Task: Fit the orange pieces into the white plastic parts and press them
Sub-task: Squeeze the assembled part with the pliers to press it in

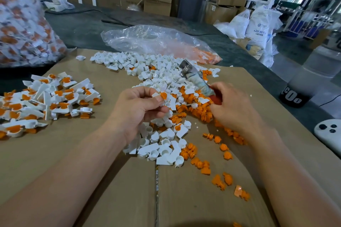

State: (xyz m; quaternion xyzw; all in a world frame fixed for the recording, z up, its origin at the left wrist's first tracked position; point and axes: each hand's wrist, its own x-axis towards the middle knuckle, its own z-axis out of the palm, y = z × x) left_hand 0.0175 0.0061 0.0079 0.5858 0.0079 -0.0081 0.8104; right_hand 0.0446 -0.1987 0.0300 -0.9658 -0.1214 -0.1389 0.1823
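A small orange plastic piece (163, 95) sits in a white plastic part (156, 95), pinched between thumb and curled fingers of the left hand (136, 110) above the middle of the brown cardboard sheet (92, 153). The right hand (234, 107) is closed round the red end of a small metal-headed hammer with a tape-wrapped handle (195, 81), whose head points away over a heap of loose white parts (147, 66). Loose orange pieces (195, 110) lie between the hands. A pile of fitted white-and-orange parts (46, 97) lies well to the left, and a clear plastic bag (156, 42) lies behind the heap.
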